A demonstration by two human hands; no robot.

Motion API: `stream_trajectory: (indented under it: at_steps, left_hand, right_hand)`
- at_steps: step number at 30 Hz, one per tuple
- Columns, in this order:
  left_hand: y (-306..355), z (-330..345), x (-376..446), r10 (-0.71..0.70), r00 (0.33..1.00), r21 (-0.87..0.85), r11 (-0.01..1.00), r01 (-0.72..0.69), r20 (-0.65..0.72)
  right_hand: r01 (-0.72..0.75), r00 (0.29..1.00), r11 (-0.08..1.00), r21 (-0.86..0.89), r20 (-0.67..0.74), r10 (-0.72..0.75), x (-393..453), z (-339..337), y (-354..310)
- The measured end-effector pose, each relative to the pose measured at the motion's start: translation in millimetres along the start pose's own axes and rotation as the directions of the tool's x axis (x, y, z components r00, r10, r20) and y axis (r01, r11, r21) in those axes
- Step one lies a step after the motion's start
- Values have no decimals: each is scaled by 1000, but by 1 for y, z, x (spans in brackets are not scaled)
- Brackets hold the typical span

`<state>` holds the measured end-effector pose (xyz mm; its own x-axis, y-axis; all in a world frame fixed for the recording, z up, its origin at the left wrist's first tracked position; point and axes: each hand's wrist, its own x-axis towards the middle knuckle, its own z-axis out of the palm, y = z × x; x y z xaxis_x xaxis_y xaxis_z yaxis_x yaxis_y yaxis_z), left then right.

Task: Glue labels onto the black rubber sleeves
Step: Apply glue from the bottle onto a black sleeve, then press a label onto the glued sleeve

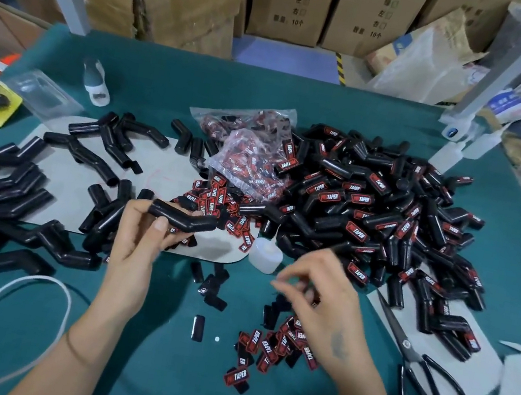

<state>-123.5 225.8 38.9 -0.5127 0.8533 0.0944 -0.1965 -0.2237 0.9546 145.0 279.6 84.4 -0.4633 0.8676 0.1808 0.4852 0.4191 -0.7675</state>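
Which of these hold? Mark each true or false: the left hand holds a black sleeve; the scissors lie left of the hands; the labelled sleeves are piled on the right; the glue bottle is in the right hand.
1. Left hand holds a black sleeve: true.
2. Scissors lie left: false, they lie on the right.
3. Labelled sleeves piled right: true.
4. Glue bottle in right hand: false, it stands on the table.

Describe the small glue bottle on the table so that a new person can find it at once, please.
Start at the big heap of labelled sleeves on the right of the green table. At the heap's near left edge, between the person's two hands, lies the small glue bottle. It is translucent white with a thin nozzle, while everything around it is black or red.
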Motion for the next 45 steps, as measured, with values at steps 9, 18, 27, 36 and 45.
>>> stream_trajectory:
  at_steps: [9, 18, 27, 36, 45]
  left_hand:
    - [2, 7, 2, -136, 981, -181, 970, 160, 136]
    - [8, 12, -8, -255, 892, -222, 909, 353, 372]
    - [8, 6, -10, -264, 816, -226, 876, 426, 513]
    - [5, 11, -7, -318, 907, -252, 887, 388, 276]
    - [3, 5, -3, -358, 914, -199, 898, 393, 191]
  right_hand:
    - [213, 804, 907, -362, 592, 48, -5, 7, 7]
    - [170, 792, 908, -384, 601, 105, -1, 9, 9]
    - [148, 768, 918, -368, 628, 128, -1, 8, 8]
    - [156, 777, 922, -354, 621, 106, -1, 8, 10]
    - [-79, 790, 996, 40, 612, 38, 0, -4, -4]
